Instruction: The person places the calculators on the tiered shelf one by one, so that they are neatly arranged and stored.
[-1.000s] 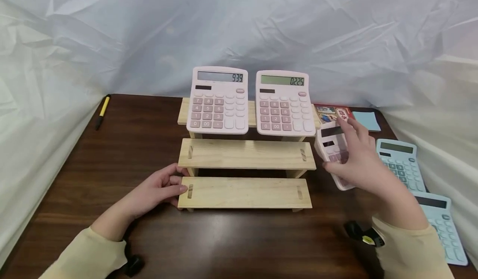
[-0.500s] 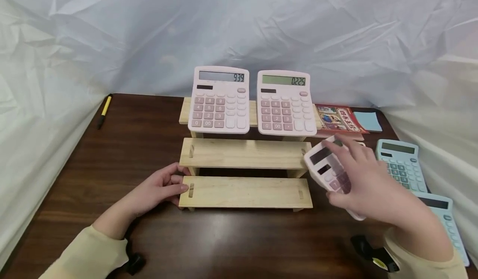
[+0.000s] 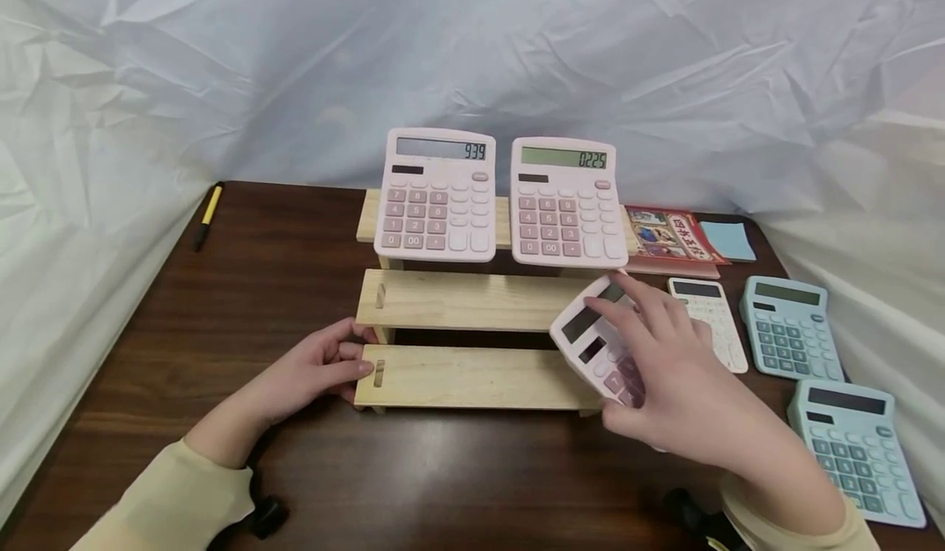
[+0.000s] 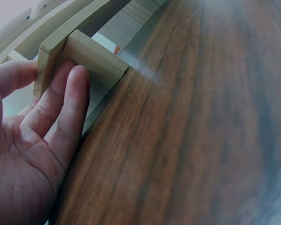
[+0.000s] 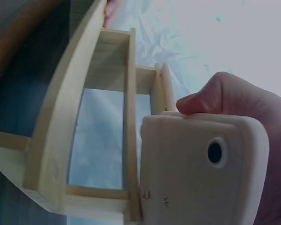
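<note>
A three-step wooden stand sits mid-table. Two pink calculators lean side by side on its top step, reading 939 and 0225. My left hand grips the left end of the lowest step; in the left wrist view the thumb lies on the board and fingertips press beneath it. My right hand holds another pink calculator, tilted, over the right ends of the two lower steps. The right wrist view shows that calculator's plain back, with the thumb along its edge. Whether it touches the stand I cannot tell.
Right of the stand lie a white calculator and two teal calculators. Behind them are a red illustrated booklet and blue sticky notes. A yellow marker lies far left. White sheeting surrounds the table.
My right hand has carried the pink calculator left from beside the stand to its right end, tilting it further. The white calculator has come into sight. The left hand has stayed put.
</note>
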Demonstrator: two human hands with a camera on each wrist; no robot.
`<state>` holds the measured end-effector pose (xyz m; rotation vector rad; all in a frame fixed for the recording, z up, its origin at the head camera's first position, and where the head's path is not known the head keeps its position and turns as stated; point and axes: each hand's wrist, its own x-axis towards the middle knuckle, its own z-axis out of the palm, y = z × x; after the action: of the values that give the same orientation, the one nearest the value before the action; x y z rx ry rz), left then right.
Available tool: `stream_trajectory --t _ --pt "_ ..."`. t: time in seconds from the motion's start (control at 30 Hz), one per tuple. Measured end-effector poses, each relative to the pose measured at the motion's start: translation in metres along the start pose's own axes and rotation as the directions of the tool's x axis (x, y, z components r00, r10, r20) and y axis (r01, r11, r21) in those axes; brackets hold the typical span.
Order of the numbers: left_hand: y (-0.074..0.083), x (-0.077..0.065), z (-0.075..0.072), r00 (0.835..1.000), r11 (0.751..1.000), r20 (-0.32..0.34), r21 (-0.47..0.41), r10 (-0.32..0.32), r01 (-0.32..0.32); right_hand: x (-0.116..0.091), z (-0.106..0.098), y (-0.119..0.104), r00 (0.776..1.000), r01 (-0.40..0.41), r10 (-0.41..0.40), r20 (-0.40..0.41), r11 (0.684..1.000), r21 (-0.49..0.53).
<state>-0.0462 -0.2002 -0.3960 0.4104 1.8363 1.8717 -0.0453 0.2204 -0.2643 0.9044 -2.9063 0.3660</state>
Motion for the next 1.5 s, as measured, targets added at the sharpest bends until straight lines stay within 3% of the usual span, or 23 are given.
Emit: stream_trajectory --t 0.3,0.63,0.93,1.27,1.5 --pt "-0.001 -0.003 0.0 1.0 1.0 -0.012 -0.009 -0.002 0.002 0.006 0.018 -0.017 0.995 0.063 -0.069 -0.067 0.995 -0.082" --pt "-0.003 -0.004 0.0 1.0 1.0 -0.014 -0.011 -0.006 0.006 0.012 0.035 -0.03 0.975 0.099 -0.121 -0.185 0.988 -0.122" --pt "-0.003 -0.002 -0.001 1.0 1.0 -0.006 -0.003 -0.011 0.01 0.025 0.042 -0.037 0.969 0.077 -0.09 -0.232 0.995 -0.063" --pt "-0.002 -0.001 -0.001 1.0 1.0 -0.004 -0.007 -0.017 0.017 0.041 0.049 -0.051 0.975 0.109 -0.122 -0.185 0.991 -0.077" --pt "0.0 0.0 -0.001 1.0 1.0 -0.002 -0.003 -0.016 0.016 0.044 0.046 -0.058 0.981 0.154 -0.164 -0.104 0.984 -0.09"
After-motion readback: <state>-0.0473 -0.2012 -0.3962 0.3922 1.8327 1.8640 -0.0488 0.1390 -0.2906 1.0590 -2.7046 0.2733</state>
